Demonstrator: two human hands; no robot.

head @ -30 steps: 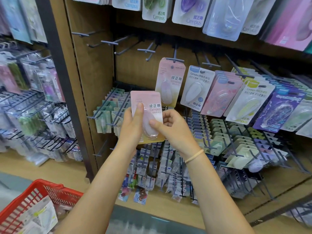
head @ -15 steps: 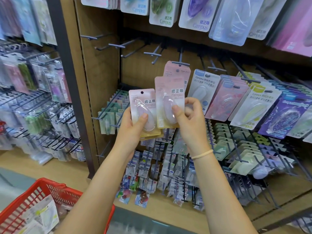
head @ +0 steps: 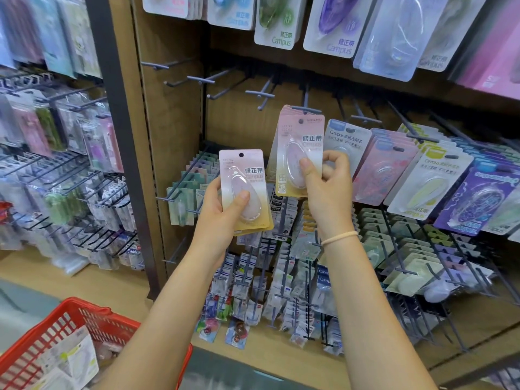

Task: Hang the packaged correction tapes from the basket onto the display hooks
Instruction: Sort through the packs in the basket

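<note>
My left hand (head: 222, 212) grips a small stack of pink correction tape packs (head: 243, 175), thumb on the blister. My right hand (head: 326, 187) pinches a single pink pack (head: 302, 139) and holds it up just below a display hook (head: 306, 109) where same-coloured packs hang behind it. The pack's hole sits close under the hook's tip; I cannot tell whether it is threaded. A red basket (head: 56, 327) at the lower left holds more packaged tapes (head: 70, 358).
Several bare hooks (head: 202, 78) stick out of the wooden back panel above and left of my hands. To the right hang rows of blue, pink, yellow and purple packs (head: 394, 164). Wire racks of small goods (head: 70, 192) fill the left bay.
My right hand pulled one pack off the stack and lifted it up and right to the hook. My left hand stayed low with the remaining packs. The view shifted slightly.
</note>
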